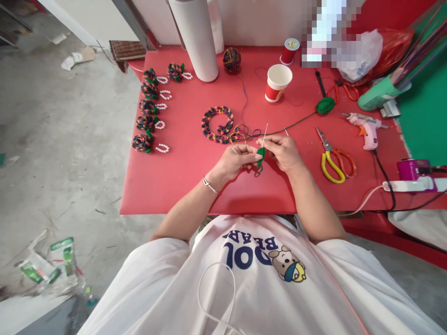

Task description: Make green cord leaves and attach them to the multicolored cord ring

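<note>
Above red tabletop (181,186) | left fingers (250,157) pinch green yarn oval (260,152) | right fingers (271,146) pinch slim straight needle (265,134)

The person's bare forearms (188,208) reach forward and slant inward; the left hand (235,160) and right hand (287,152) sit close together, each with fingers (246,148) bent in a pinch.

Lower centre, a white T-shirt (181,298) shows navy lettering (242,253) and a cartoon bear (287,264). A slim bracelet (208,185) circles the left wrist (217,177).
</note>
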Available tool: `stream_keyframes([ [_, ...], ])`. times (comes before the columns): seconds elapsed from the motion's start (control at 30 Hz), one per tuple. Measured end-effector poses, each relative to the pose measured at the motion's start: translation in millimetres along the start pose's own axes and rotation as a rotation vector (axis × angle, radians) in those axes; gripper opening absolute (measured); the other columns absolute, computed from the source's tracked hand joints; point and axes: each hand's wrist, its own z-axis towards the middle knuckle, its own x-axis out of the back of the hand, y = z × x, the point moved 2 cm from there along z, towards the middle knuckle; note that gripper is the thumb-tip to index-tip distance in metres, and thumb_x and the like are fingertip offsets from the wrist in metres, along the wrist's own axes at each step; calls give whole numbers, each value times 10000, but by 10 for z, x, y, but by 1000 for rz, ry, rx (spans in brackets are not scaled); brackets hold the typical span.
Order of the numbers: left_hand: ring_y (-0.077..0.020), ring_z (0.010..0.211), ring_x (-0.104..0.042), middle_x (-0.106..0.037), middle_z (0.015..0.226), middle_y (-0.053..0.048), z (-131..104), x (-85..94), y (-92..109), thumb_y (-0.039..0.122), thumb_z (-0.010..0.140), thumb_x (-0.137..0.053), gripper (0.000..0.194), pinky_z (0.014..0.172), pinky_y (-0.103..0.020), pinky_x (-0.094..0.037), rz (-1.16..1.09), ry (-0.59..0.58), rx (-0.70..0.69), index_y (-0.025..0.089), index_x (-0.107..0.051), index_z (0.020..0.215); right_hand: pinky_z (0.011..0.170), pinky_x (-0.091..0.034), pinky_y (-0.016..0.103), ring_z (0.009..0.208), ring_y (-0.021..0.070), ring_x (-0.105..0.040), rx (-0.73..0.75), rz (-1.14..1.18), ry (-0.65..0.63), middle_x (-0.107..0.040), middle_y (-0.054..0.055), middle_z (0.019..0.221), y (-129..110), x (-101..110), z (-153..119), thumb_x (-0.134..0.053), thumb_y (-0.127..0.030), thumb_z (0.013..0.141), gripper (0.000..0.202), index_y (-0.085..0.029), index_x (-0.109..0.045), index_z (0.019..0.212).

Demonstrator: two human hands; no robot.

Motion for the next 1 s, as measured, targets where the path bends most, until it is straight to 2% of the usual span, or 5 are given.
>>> stream_keyframes([
  [0.27, -74, 420, -580, -680, 575, 11, 14, 5, 4, 318, 530, -1055, 460, 441, -192, -499, -7, 10, 15, 115, -703, 747, 501, -253, 247, 555, 70, -400, 27, 36, -64, -586, -44, 619, -49, -8, -24, -907, -535, 668, 361, -205, -793, 762],
  [0.4, -79, 435, -601, -690, 571, -1, 3, -8, 5, 271, 548, -1047, 426, 463, -185, -507, 22, 2, 41, 110, -710, 752, 496, -265, 249, 522, 73, -382, 80, 62, 80, -510, -57, 525, -28, 12, 4, -900, -522, 675, 351, -204, -752, 684],
  [0.73, -107, 452, -631, -695, 553, -12, -32, -37, -23, 214, 531, -1040, 411, 477, -204, -532, 13, -51, 101, 105, -718, 761, 416, -179, 214, 438, 21, -356, 113, 230, 249, -668, -30, 655, -6, 119, 95, -925, -500, 668, 388, -198, -693, 743],
  [0.87, -104, 453, -631, -702, 565, -15, -28, -37, -50, 225, 537, -1035, 403, 478, -201, -531, 2, -54, 113, 104, -725, 765, 372, -145, 201, 391, 31, -379, 38, 273, 143, -681, -62, 656, -18, 91, 85, -878, -628, 752, 501, -236, -577, 832],
  [1.0, -108, 455, -634, -710, 570, -27, -29, -21, -76, 243, 510, -1043, 431, 477, -203, -531, 27, -66, 118, 99, -741, 780, 350, -150, 192, 344, 41, -316, -32, 314, 52, -535, -133, 519, -49, 33, 62, -817, -686, 812, 523, -269, -512, 897],
])
